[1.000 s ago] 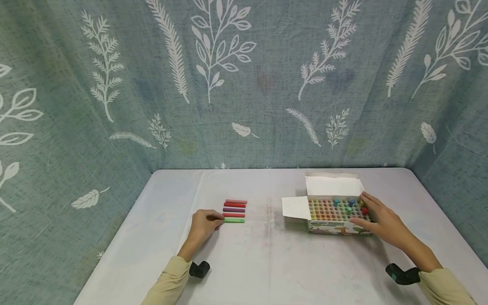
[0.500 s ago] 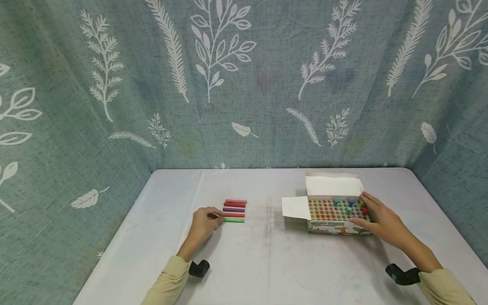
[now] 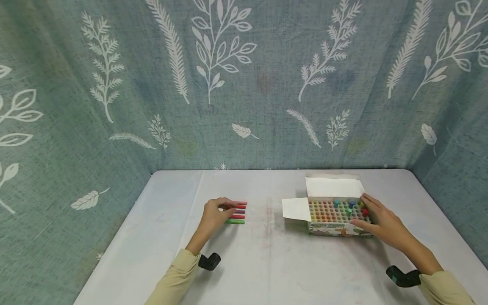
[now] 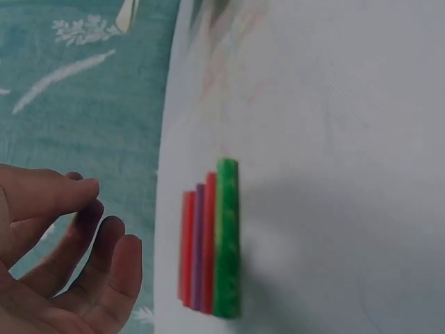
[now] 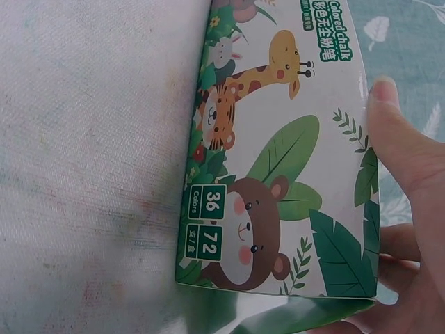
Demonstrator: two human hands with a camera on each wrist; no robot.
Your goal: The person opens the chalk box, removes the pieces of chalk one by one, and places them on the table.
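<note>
Several chalk sticks lie side by side on the white table: a green chalk (image 3: 236,221) nearest, then red, purple (image 4: 198,247), red and pinkish ones. Over their left ends hovers my left hand (image 3: 216,215), thumb and fingers loosely bent; in the left wrist view the hand (image 4: 76,243) holds nothing and is apart from the chalks. An opened colored chalk box (image 3: 335,228) stands at the right, several coloured chalk ends showing in its grid of holes. My right hand (image 3: 386,224) grips its right end, thumb (image 5: 384,104) at the front face's upper edge.
The box's white side flap (image 3: 296,209) sticks out to the left, and its lid (image 3: 334,186) stands up behind. A patterned curtain (image 3: 267,84) hangs behind the table and along both sides. Black wrist devices (image 3: 403,276) are on both arms.
My left hand has left the green chalk's left end and moved up and to the right, over the row. The chalks, the box and the right hand stay in place.
</note>
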